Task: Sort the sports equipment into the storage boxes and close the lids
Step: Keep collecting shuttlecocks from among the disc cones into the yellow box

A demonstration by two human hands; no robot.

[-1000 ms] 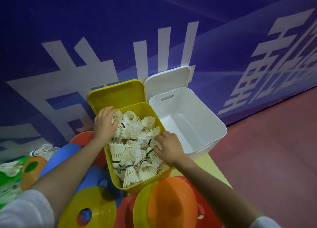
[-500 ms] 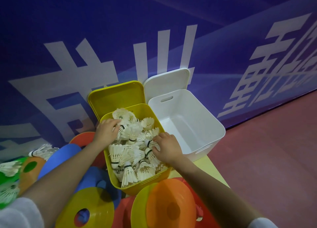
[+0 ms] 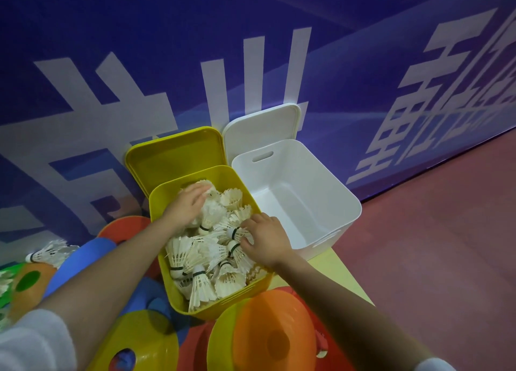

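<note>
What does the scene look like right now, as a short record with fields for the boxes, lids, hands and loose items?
yellow plastic storage box: heaped with white feather shuttlecocks
white plastic storage box: nothing visible inside
yellow lid: off, propped behind its box
white lid: off, propped behind its box
left hand: fingers spread, pressing on the pile
right hand: fingers curled into the shuttlecocks
loose items: orange plastic disc cone in front of the boxes, stray shuttlecock at far left
</note>
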